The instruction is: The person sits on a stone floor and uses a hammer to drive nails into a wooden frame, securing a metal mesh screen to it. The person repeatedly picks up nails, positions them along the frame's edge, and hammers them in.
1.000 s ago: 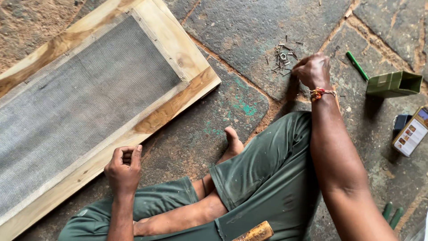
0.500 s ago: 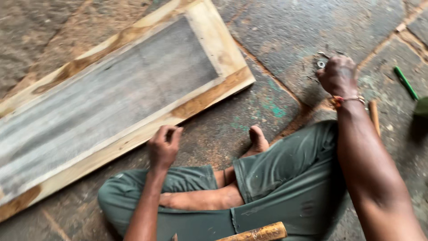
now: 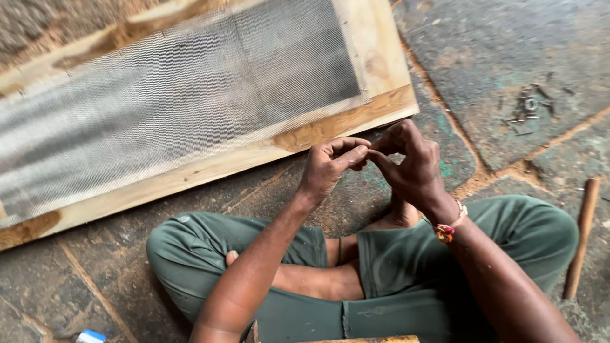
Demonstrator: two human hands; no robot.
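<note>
Two hands meet in front of your crossed legs: your left hand (image 3: pixel 330 166) and your right hand (image 3: pixel 406 166) touch at the fingertips, both curled, pinching at the same spot between them. Whatever small thing they hold is hidden by the fingers, so I cannot tell what it is. A red and yellow thread band (image 3: pixel 448 230) sits on your right wrist, just behind that hand.

Under both hands lie your green trousers (image 3: pixel 406 260) and the grey stone floor (image 3: pixel 457 70). Below your left forearm, at the very bottom edge, a pale wooden handle (image 3: pixel 368 339) shows. Off to the right of your right arm lies a thin brown wooden stick (image 3: pixel 581 238), well apart from it.

Just beyond your knuckles runs the near rail of a long pale wooden frame (image 3: pixel 210 171) filled with fine grey wire mesh (image 3: pixel 184 108). Further out, past your right hand and to its right, a small heap of dark metal nails (image 3: pixel 527 108) lies on the stone.
</note>
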